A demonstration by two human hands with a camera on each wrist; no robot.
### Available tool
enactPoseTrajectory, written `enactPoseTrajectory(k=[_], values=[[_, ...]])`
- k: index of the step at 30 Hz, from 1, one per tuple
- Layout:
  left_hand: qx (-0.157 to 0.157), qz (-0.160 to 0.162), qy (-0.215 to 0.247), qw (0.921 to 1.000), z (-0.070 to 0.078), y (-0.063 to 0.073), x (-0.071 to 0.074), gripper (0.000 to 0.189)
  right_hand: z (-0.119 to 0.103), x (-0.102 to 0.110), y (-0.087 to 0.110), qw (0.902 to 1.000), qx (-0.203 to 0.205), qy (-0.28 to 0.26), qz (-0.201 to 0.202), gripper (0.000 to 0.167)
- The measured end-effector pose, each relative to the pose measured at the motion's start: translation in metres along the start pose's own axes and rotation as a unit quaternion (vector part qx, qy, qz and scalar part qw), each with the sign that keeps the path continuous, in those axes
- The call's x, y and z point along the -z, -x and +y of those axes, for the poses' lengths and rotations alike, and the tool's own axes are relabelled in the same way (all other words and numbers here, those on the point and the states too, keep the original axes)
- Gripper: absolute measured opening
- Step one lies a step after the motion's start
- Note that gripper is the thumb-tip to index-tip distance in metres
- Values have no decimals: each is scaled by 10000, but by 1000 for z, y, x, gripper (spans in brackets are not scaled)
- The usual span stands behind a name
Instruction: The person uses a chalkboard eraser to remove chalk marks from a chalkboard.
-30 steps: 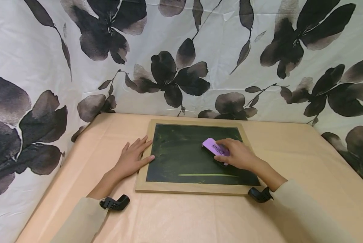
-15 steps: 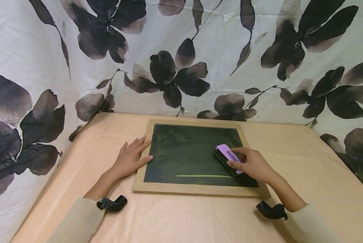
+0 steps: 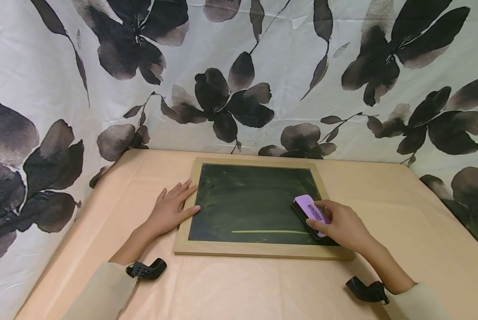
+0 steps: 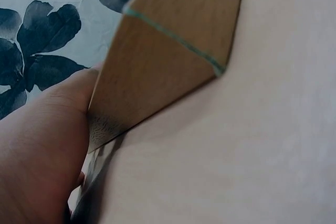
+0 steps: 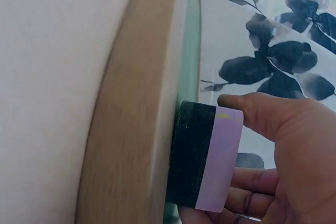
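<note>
A wood-framed chalkboard (image 3: 247, 200) lies on the table, with a yellow-green chalk line (image 3: 268, 231) near its lower edge. My right hand (image 3: 344, 224) pinches a purple chalkboard eraser (image 3: 308, 206) between thumb and fingers, over the board's lower right part. The right wrist view shows the black felt of the eraser (image 5: 191, 153) against the board, the thumb on one side and curled fingers on the other. My left hand (image 3: 171, 209) rests with spread fingers on the left side of the frame. In the left wrist view, that hand (image 4: 47, 140) touches the wooden frame (image 4: 157, 56).
A peach cloth covers the table (image 3: 239, 284). Behind it hangs a white curtain (image 3: 295, 58) with dark flowers. Faint chalk smears mark the board's surface. Each wrist wears a black camera, such as the left wrist camera (image 3: 147, 269).
My right hand has carried the eraser across the board to the right and toward me, to its lower right part. The left hand stays on the frame.
</note>
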State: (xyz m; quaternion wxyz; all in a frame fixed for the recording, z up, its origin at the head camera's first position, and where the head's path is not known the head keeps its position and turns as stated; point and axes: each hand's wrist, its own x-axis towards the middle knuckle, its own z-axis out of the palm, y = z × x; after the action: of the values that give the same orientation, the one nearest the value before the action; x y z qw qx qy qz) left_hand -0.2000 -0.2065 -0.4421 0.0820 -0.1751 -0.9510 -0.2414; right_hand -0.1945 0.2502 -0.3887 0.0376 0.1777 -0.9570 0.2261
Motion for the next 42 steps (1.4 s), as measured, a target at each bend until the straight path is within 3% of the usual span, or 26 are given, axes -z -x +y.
enactPoseTrajectory(k=[5, 13, 26, 42], values=[[-16, 8, 5, 10000, 1, 1, 0, 72, -2, -5, 1, 9997, 104, 68, 219, 58], [-29, -14, -38, 10000, 2, 1, 0, 72, -4, -12, 3, 9990, 141, -292, 313, 54], [30, 57, -61, 10000, 2, 6, -3, 71, -12, -20, 2, 9990, 79, -130, 419, 55], [-18, 70, -42, 10000, 4, 6, -5, 70, -52, -42, -6, 9982, 461, -158, 339, 55]])
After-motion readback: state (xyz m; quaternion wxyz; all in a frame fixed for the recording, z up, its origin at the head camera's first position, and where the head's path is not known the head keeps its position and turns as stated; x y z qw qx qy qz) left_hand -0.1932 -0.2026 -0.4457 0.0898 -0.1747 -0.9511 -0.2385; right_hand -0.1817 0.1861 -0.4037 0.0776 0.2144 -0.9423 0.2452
